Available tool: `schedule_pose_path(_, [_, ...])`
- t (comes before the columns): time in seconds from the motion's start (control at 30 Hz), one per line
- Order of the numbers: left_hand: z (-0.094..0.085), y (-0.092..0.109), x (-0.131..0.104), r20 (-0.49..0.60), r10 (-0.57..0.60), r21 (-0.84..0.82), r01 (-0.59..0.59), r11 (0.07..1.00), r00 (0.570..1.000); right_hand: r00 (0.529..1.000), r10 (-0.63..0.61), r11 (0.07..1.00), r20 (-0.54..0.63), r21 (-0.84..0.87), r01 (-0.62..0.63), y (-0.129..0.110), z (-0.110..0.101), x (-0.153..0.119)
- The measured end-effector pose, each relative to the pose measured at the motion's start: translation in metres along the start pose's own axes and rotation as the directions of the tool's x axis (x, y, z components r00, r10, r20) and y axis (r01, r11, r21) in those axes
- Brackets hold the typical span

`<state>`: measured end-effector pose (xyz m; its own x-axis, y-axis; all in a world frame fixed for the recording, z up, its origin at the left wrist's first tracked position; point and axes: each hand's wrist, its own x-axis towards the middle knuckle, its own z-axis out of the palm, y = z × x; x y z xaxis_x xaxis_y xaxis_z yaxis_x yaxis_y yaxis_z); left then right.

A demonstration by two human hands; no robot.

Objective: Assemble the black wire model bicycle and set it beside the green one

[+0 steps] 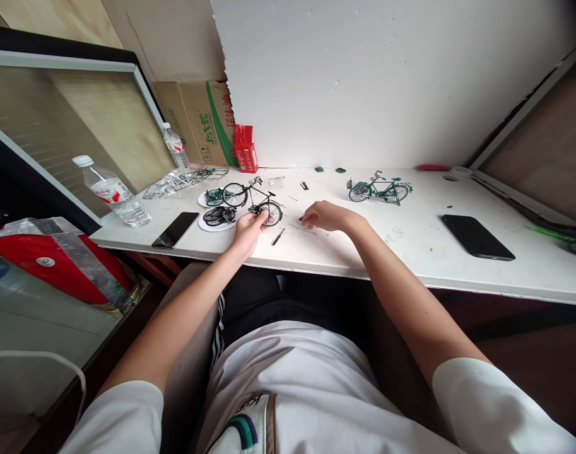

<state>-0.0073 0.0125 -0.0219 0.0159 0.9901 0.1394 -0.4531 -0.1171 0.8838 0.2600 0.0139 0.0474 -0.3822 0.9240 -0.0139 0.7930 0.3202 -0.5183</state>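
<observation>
White counter (413, 217) before pale panel (344, 82). Left hand (248, 233) pinches black bike (253, 205) near wheel. Right hand (329, 216) curled low at counter, grip unclear. Green bike (385, 190) stands right.

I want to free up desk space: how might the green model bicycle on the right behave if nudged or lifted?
The green model bicycle will probably feel light, since its frame is thin. Standing on two narrow wheels, it may roll or tip sideways. The slender handlebars look likely to bend or snap if gripped hard.
</observation>
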Motion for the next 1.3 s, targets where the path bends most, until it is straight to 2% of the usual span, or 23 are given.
schedule_pose_path(0.1, [-0.001, -0.001, 0.001, 0.004, 0.005, 0.000, -0.005, 1.000, 1.000, 1.000, 0.014, 1.000, 0.018, 0.005, -0.014, 0.000, -0.002, 0.000])
schedule_pose_path(0.3, [-0.004, -0.003, 0.003, 0.012, 0.006, -0.003, -0.006, 1.000, 1.000, 0.975, -0.016, 0.998, -0.223, -0.060, 0.002, 0.006, 0.003, 0.004])
schedule_pose_path(0.43, [-0.004, -0.004, 0.004, 0.006, 0.004, -0.005, -0.004, 1.000, 1.000, 0.975, 0.008, 0.999, -0.221, -0.031, -0.015, 0.015, 0.013, 0.009])
schedule_pose_path(0.53, [-0.004, -0.004, 0.003, 0.004, 0.004, -0.002, -0.004, 1.000, 1.000, 0.978, 0.040, 0.995, -0.206, -0.082, -0.058, 0.015, 0.018, 0.017])
schedule_pose_path(0.73, [-0.003, -0.005, 0.003, 0.013, 0.016, -0.004, -0.016, 1.000, 1.000, 0.994, 0.053, 0.946, -0.091, -0.316, -0.079, 0.005, 0.017, 0.062])
schedule_pose_path(0.87, [-0.002, -0.003, 0.003, 0.007, 0.003, 0.002, -0.003, 1.000, 1.000, 0.988, 0.067, 0.931, -0.142, -0.348, -0.114, 0.004, 0.020, 0.097])
schedule_pose_path(1.03, [0.003, 0.002, -0.001, 0.014, -0.018, -0.002, 0.018, 1.000, 1.000, 0.967, 0.118, 0.911, -0.228, -0.363, -0.196, 0.005, 0.031, 0.127])
schedule_pose_path(1.2, [0.005, 0.005, -0.005, 0.044, -0.022, -0.008, 0.022, 1.000, 0.999, 0.943, 0.167, 0.890, -0.288, -0.368, -0.270, 0.003, 0.034, 0.143])
schedule_pose_path(1.3, [0.005, 0.005, -0.005, 0.046, -0.016, 0.007, 0.015, 1.000, 0.999, 0.943, 0.163, 0.893, -0.289, -0.364, -0.266, 0.004, 0.032, 0.145])
